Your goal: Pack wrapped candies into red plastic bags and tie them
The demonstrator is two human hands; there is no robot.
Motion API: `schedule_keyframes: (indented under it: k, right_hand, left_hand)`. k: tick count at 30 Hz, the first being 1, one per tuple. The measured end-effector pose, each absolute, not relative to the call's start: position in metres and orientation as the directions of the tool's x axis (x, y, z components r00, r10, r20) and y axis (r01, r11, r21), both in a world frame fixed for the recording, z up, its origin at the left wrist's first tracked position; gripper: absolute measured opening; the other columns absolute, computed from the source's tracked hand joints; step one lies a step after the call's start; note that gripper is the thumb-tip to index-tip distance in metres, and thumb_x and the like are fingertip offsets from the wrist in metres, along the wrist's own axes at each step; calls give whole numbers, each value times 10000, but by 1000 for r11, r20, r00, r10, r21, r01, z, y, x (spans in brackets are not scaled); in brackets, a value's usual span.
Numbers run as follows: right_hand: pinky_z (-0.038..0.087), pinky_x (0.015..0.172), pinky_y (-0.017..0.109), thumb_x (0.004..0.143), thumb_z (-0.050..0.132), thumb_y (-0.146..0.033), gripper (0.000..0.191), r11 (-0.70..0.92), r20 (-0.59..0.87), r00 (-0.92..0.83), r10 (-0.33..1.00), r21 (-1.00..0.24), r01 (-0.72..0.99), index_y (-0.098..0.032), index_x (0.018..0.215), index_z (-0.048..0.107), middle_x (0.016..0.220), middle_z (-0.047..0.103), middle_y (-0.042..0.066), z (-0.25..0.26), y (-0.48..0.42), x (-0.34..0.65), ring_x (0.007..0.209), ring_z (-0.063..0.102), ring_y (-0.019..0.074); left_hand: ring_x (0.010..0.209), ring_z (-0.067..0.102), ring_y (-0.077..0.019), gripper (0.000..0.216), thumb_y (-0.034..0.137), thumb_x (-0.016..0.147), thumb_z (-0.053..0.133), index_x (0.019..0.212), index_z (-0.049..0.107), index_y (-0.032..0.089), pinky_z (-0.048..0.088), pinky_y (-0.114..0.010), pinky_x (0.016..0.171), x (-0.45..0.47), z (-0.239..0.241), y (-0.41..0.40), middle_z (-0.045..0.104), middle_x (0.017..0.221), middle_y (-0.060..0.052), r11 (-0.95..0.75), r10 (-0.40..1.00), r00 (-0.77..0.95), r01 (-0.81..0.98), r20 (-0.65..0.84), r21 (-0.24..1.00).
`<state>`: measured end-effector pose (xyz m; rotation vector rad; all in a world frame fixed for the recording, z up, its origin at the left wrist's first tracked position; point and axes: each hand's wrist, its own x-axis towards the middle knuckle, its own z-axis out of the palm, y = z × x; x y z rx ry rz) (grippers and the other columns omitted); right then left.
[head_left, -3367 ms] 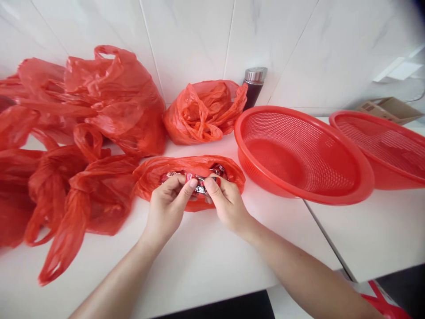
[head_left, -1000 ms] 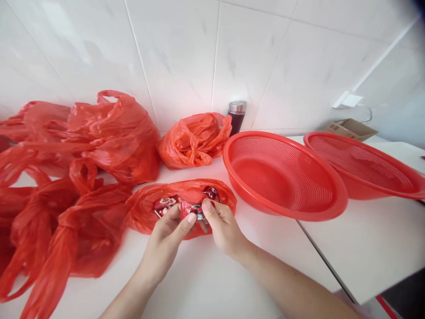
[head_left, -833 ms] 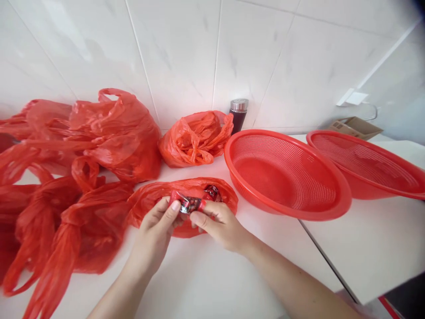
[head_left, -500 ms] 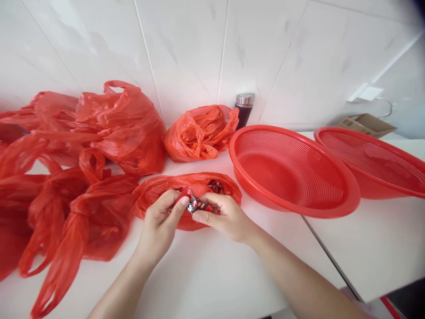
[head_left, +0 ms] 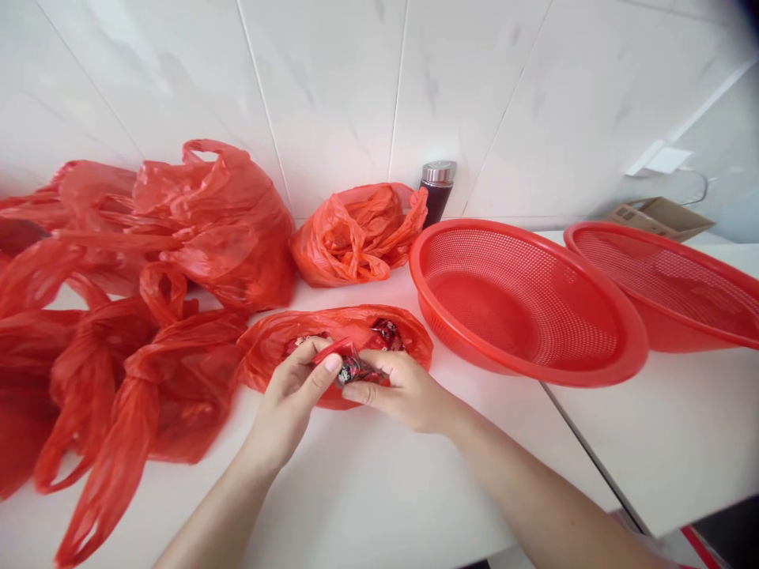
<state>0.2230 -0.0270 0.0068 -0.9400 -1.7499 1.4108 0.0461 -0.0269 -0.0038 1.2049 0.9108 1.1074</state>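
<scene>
A small open red plastic bag (head_left: pixel 278 344) lies on the white counter and holds several wrapped candies (head_left: pixel 387 332). Over its near edge, my left hand (head_left: pixel 290 399) and my right hand (head_left: pixel 400 391) both pinch one red and silver wrapped candy (head_left: pixel 347 363), each at one end. Both hands have their fingers closed on the wrapper. Most of the bag's contents are hidden by my hands and the plastic.
A pile of tied red bags (head_left: pixel 136 276) fills the left side. Another crumpled red bag (head_left: pixel 356 233) and a dark flask with a steel lid (head_left: pixel 437 190) stand at the tiled wall. Two red perforated baskets (head_left: pixel 522 296) (head_left: pixel 670 284) sit at right, a cardboard box (head_left: pixel 661 217) behind.
Both hands have kept hold of the candy over the bag and turned it between the fingers. The camera has tilted up and shifted slightly since 3.4 s ago.
</scene>
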Motion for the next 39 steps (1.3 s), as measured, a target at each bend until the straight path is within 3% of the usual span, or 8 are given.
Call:
schedule_keyframes:
  k: [5,9,14,19,22,26,32,39]
  right_hand:
    - [454,671,268,905,591,-345,196,350,230,-407,884,-902,252,-175,819,633,771,617,18,-6,-25,220,738,584,160]
    - [454,704,294,856,560,-167,83,622,543,-313,779,-604,499,-192,870,638,831,652,49,-16,-23,221,774,598,180]
    - [458,705,275,824,501,-55,204,641,675,-233,700,-451,621,-213,865,625,946,661,58,-18,-21,224,834,619,167]
    - [478,721,273,826,504,-73,214,560,559,-153,815,-691,458,-215,967,578,995,647,51,-13,-22,223,856,616,152]
    - [481,632,241,830,531,-131,234,269,236,-211,949,-953,143,-214,1048,525,945,640,22,-6,-22,223,750,603,121]
    - [480,576,221,828,615,-235,234,-56,-10,-480,877,-995,-82,-201,1055,574,838,607,-9,-1,-22,225,685,586,107]
    - [426,530,231,790,730,-407,249,-67,-44,-425,904,-997,-40,-167,792,662,644,536,-35,-7,-22,220,573,492,92]
    - [503,771,304,891,625,-402,196,270,257,-223,940,-962,30,-217,855,679,799,631,10,-10,-27,211,832,611,179]
  left_hand:
    - [908,590,-185,262,291,739,795,943,658,199,497,-302,853,49,-1,-28,625,938,-29,8,958,286,-105,22,994]
    - [926,593,-165,434,236,679,840,1048,612,240,533,-279,797,50,1,-28,605,1049,-18,-63,968,234,-116,89,991]
    - [934,632,-187,316,275,753,786,1016,622,210,537,-301,813,53,4,-30,653,990,-37,17,962,273,-144,23,989]
    - [890,626,-173,224,268,768,773,954,664,207,507,-285,832,48,2,-28,676,933,-25,30,974,225,-229,23,973]
    - [895,627,-172,170,259,787,751,933,684,202,486,-283,865,43,2,-26,692,923,-27,48,973,232,-257,14,965]
    - [933,652,-226,141,240,787,725,920,714,193,501,-318,840,41,4,-25,718,965,-56,114,947,321,-302,-12,947]
    - [1017,654,-259,141,252,832,665,928,758,206,505,-360,895,44,3,-25,738,1004,-68,203,891,454,-384,-7,901]
    - [1090,640,-251,219,304,855,692,1052,741,223,478,-391,972,58,-3,-29,722,1137,-73,191,920,390,-373,-34,908]
